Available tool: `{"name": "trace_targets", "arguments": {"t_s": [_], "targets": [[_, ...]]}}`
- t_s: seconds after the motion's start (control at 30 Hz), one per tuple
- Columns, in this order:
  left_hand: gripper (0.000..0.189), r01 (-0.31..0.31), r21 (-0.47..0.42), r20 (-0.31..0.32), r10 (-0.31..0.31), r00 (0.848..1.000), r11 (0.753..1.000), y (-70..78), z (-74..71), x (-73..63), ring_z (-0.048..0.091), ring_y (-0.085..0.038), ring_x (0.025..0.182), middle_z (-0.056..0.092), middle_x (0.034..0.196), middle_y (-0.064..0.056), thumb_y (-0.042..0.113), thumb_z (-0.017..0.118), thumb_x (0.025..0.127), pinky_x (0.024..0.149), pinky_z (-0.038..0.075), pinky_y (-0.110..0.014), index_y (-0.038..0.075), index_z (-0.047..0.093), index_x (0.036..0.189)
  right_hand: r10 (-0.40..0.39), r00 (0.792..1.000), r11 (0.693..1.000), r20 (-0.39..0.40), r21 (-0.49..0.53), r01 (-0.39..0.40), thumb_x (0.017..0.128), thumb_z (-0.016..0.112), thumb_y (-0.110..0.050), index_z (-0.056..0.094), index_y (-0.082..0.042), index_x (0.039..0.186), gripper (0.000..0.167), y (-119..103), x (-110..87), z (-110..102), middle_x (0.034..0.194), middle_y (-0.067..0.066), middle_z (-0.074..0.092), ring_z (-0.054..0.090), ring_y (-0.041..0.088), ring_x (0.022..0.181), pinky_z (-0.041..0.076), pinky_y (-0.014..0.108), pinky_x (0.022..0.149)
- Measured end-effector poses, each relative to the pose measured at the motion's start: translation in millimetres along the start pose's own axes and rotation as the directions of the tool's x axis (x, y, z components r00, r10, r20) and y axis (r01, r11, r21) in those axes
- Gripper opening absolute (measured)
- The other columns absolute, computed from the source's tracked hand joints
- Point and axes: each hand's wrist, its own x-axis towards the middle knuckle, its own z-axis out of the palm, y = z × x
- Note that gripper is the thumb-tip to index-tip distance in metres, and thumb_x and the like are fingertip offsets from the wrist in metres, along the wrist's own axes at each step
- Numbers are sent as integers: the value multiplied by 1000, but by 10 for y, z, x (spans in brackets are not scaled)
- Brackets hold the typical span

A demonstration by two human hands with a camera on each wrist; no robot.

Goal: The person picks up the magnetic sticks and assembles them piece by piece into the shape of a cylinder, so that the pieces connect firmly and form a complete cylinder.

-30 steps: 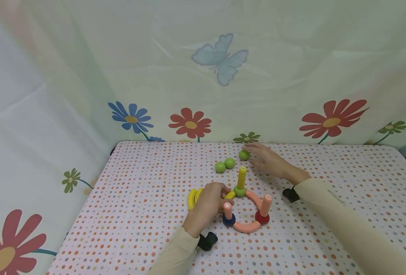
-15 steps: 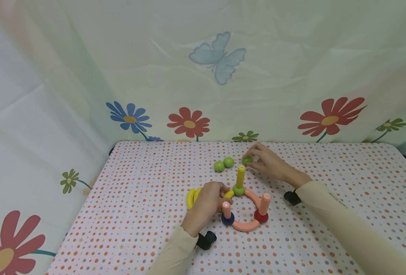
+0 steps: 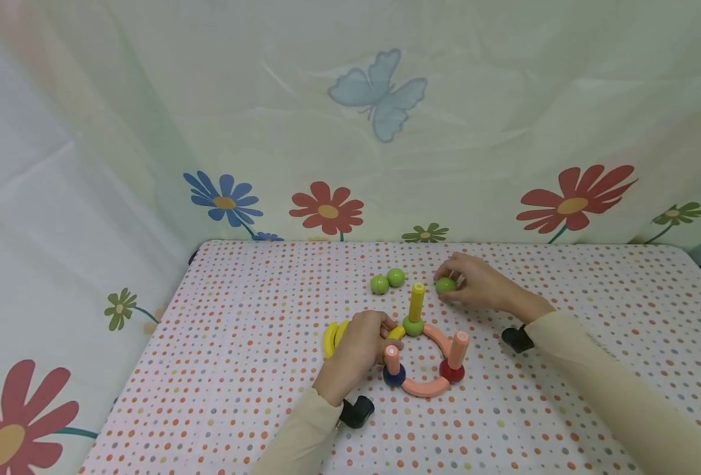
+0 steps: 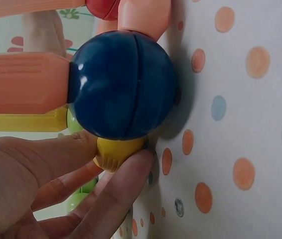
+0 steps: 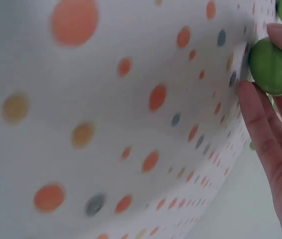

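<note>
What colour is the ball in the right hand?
Green; the right wrist view shows the ball best.

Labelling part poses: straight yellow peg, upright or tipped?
Upright: in the head view, the yellow peg stands up from the green ball beneath it, end face on top.

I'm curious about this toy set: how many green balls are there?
4: two green balls side by side, left of one held in the right hand, one beneath the upright yellow stick. The left hand may hide more.
</note>
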Motion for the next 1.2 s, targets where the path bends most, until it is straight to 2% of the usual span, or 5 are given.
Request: {"name": "trace_targets", "arguments": {"t_s": [0.2,0.43,0.63,0.8,1.2], "targets": [[27,10,8,5,-10,1000,1000,7,0,9,56,-8,75,59,86,-1,3,83,89,56,47,-19,0,73,114,19,1000,999,-23,35,-18,85,85,-2,71,2,112,31,1,-99,-120,107,12,67,67,30,99,61,44,82],[28,24,65,1,-24,1000,998,15,9,44,52,-8,72,56,84,1,5,84,89,55,44,-19,2,75,115,-124,985,983,-120,120,138,91,81,-3,72,0,125,35,-362,-203,-433,117,13,68,67,28,102,61,41,87],[27,7,108,1,-8,1000,994,17,5,48,52,-9,73,56,83,2,6,84,89,56,43,-18,2,75,115,-309,940,943,-143,83,323,88,83,0,72,-9,125,40,-825,-233,-642,118,2,71,68,17,101,61,34,87],[26,-14,114,7,14,1000,993,0,4,42,55,-9,71,60,83,1,7,83,90,57,45,-19,0,74,113,-445,892,896,-86,-28,444,85,85,1,75,-12,120,39,-1031,-228,-632,118,-1,70,72,15,96,61,33,80],[25,-40,91,2,40,999,995,-14,-5,34,57,-8,70,62,82,1,8,83,90,59,47,-20,-1,74,111,-392,920,918,32,-57,393,88,83,-3,76,-9,119,32,-1020,-214,-529,117,1,69,70,16,98,60,35,83]]}}
